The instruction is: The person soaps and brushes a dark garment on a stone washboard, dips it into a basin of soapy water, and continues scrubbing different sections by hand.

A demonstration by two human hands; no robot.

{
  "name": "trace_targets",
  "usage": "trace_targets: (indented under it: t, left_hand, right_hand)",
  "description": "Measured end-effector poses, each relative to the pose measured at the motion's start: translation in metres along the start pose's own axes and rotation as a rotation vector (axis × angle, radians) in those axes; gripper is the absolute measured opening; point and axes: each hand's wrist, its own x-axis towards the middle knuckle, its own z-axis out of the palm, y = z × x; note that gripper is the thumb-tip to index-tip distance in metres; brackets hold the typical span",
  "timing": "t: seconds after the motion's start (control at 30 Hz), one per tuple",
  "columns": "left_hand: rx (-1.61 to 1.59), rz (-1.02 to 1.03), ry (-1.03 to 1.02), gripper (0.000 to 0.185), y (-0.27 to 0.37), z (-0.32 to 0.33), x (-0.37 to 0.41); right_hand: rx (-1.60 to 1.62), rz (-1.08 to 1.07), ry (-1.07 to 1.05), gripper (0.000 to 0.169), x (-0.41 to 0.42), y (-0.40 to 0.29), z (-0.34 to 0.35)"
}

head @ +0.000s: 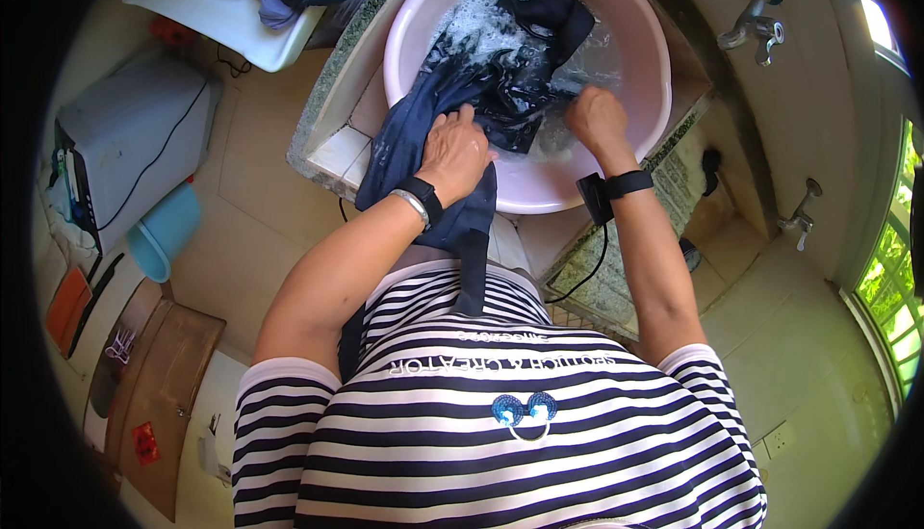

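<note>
A wet dark blue garment [404, 128] drapes over the near left rim of a pink plastic basin [534, 186]. Its lower end hangs against my striped shirt, and the rest lies bunched in soapy water [473, 13]. My left hand [456, 153], back upward, holds the cloth down at the rim with curved fingers; the thumb sticks out to the right. Over the right side of the water, my right hand [598, 121] is closed in a fist around a dark edge of the garment. The part inside that fist is hidden.
The basin sits in a tiled sink with a stone edge [310, 146]. Metal taps [754, 23] [798, 222] project from the right wall. A ribbed stone washboard [595, 258] adjoins the sink. At left are a white tub [195, 2] with clothes, a grey bin [137, 132] and a blue bucket [170, 229].
</note>
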Motion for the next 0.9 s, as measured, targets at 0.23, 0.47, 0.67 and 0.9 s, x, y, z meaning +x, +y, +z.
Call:
trace_targets:
  t: [0.23,0.47,0.67,0.9]
  left_hand:
    - [0.356,-0.097,-0.041,0.020,0.009,0.028,0.028]
    - [-0.488,0.185,0.327,0.016,-0.029,-0.032,-0.001]
    - [-1.600,-0.211,0.456,0.011,-0.089,-0.071,-0.057]
    - [-1.899,-0.460,0.631,0.019,-0.100,-0.049,-0.073]
  right_hand:
    - [0.799,0.400,-0.184,0.028,0.028,0.010,0.110]
    - [1.286,0.270,-0.155,0.012,0.013,0.003,-0.019]
    - [1.780,0.105,0.332,0.013,0.018,0.007,-0.093]
    - [1.416,0.142,0.052,0.012,0.038,-0.027,-0.006]
